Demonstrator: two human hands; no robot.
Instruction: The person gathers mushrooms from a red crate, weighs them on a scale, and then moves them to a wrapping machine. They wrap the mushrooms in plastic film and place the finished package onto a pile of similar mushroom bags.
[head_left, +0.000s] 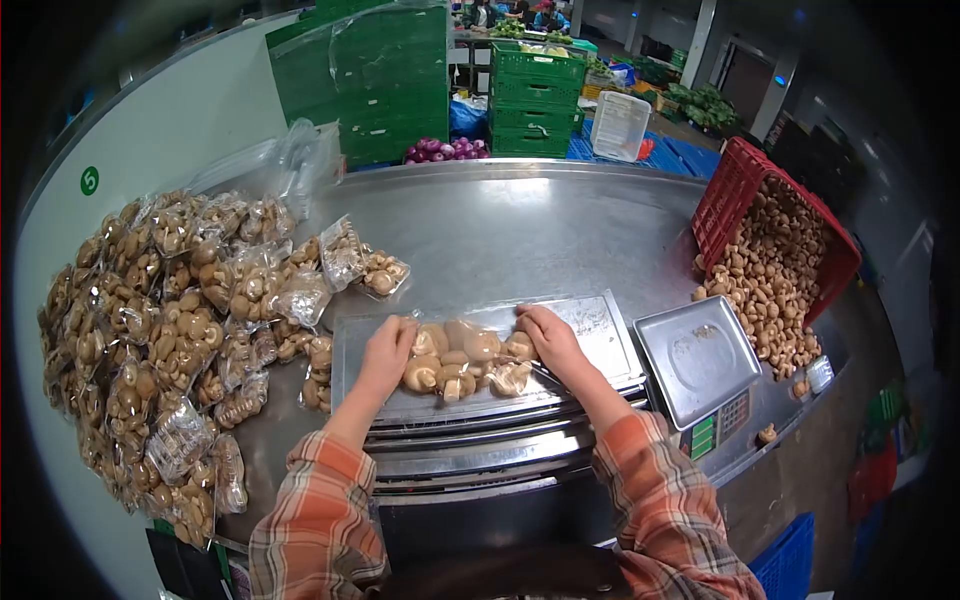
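Mushrooms (455,381) sit in a close group under clear film (468,331) on the flat metal top (596,345) of a low unit, midway between the two hands in the head view. The left hand (388,352) has its fingers bent inward and seems to pinch the film at the left end of the group; the right hand (552,340), thumb and fingertips drawn together, appears to do the same at the right end. Holding it well calls for an even pull from both sides, low and close to the metal, so the film lies snug without tearing on a stem or bruising a cap. The caps nearest the wearer look likeliest to roll out, so the near edge deserves care; whether film runs beneath them cannot be told. On the table (480,235), filled packs (180,325) heap up at the left, while a weighing tray (697,358) and a tipped red crate (727,190) spilling loose mushrooms (765,270) are on the right.
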